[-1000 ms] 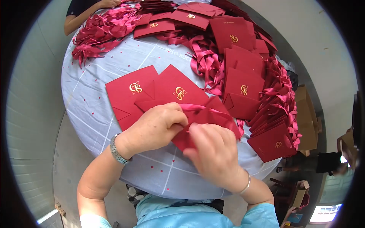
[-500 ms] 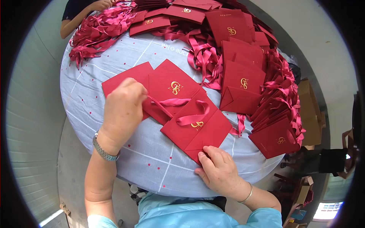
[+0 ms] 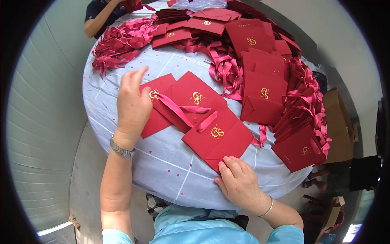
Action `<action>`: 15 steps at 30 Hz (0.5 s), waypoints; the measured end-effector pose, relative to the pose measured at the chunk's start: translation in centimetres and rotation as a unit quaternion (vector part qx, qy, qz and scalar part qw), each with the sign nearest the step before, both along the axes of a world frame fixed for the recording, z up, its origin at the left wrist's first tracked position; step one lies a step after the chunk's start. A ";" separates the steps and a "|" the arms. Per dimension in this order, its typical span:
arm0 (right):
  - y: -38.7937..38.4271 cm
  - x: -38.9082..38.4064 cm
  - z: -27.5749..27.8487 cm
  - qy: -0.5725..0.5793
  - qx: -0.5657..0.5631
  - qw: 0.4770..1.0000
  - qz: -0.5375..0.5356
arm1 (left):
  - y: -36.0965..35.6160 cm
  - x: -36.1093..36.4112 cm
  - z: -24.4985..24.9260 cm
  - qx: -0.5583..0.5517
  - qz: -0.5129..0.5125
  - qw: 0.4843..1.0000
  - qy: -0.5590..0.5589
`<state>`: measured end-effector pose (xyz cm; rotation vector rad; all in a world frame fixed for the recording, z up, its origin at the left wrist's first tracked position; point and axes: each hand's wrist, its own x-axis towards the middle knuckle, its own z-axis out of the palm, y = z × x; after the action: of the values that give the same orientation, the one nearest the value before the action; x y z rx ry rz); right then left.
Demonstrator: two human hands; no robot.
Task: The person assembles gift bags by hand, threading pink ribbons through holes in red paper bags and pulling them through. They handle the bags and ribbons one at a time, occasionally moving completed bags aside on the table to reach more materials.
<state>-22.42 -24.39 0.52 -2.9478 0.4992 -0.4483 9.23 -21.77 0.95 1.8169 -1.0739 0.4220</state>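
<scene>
Left hand point(image 3: 132, 105), forefingers raised, pinches a crimson satin ribbon point(image 3: 176, 109); right hand point(image 3: 239, 184), fingers loosely bent and ungripping, presses on a flat red paper bag point(image 3: 217, 140).

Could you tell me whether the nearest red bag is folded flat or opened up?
Folded flat: the red bag lies logo-up on the table, right hand pressing its corner.

This looks like a small workshop where gift bags get made by hand. A big round worktop point(image 3: 170, 162) is piled with flat red paper bags point(image 3: 264, 61) and heaps of red ribbons point(image 3: 122, 40). Cardboard boxes point(image 3: 339, 122) sit on the floor. Another person point(image 3: 99, 18) works at the far side.
</scene>
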 end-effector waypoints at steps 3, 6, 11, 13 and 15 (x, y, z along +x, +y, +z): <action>0.2 0.0 -0.1 -0.002 -0.007 1.000 -0.003 | -0.4 -1.2 0.9 0.097 -0.152 0.980 -0.081; 0.2 -0.1 0.0 -0.001 -0.013 1.000 -0.008 | -1.9 -3.0 0.8 0.191 -0.236 0.946 -0.117; 0.2 -0.2 -0.3 -0.008 -0.014 1.000 -0.006 | -3.6 -2.9 0.4 0.270 -0.204 0.927 -0.163; 0.3 -0.4 -0.5 -0.009 -0.019 1.000 -0.002 | -3.8 -2.7 0.1 0.239 -0.147 0.944 -0.170; 0.4 -0.5 -0.5 -0.009 -0.027 1.000 0.003 | -4.2 -2.6 -0.4 0.230 -0.122 0.953 -0.158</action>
<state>-22.95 -23.99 0.00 -2.9929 0.4833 -0.4943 6.59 -26.00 0.51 2.0217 -1.7130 0.3366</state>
